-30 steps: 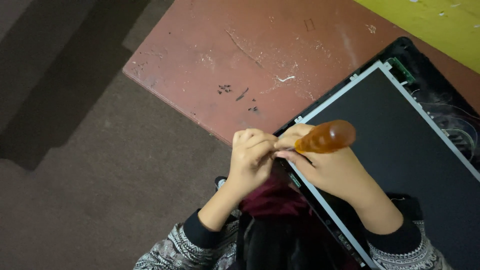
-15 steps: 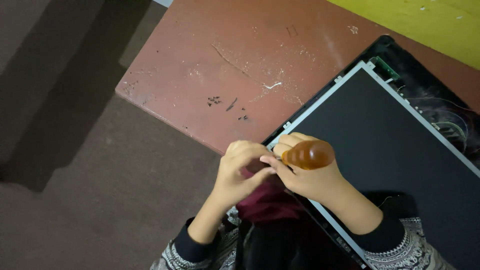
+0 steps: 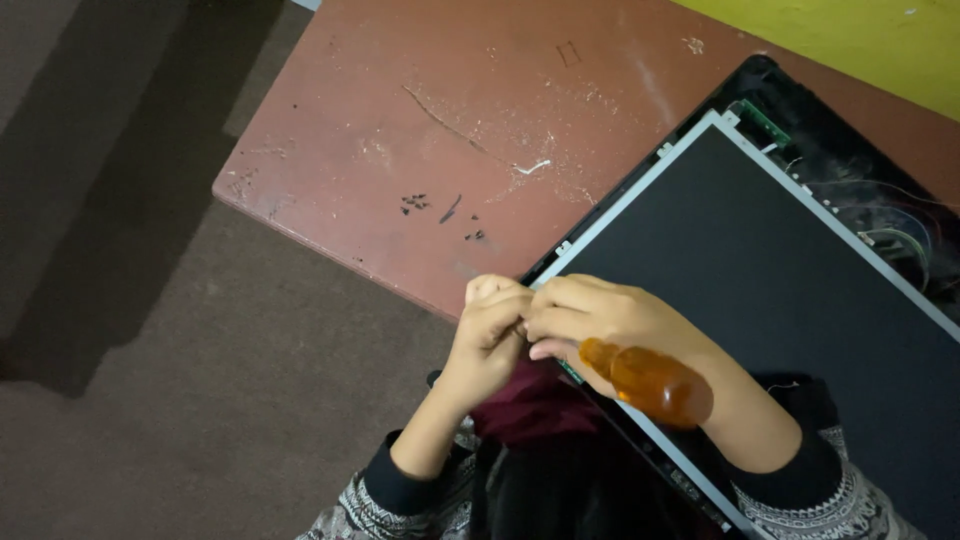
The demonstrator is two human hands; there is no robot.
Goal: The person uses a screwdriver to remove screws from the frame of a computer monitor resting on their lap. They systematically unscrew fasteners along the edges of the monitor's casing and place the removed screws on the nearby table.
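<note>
A: Screwdriver (image 3: pixel 650 382)?
B: Amber handle, in right hand (image 3: pixel 610 325), lying back over the wrist, shaft hidden. Both forearms come up from below, hands meet at the near corner of the display panel (image 3: pixel 790 310).
A: Surface?
B: Scratched reddish table (image 3: pixel 420 130) beyond the hands, small dark screws (image 3: pixel 440 208) just past them; grey floor (image 3: pixel 150 350) to the left, yellow wall (image 3: pixel 860 35) far right.
A: Grip?
B: Right curled round the handle. Left hand (image 3: pixel 492 330) closed tight, fingertips pinched vs. right's; can't tell what's in it.
</note>
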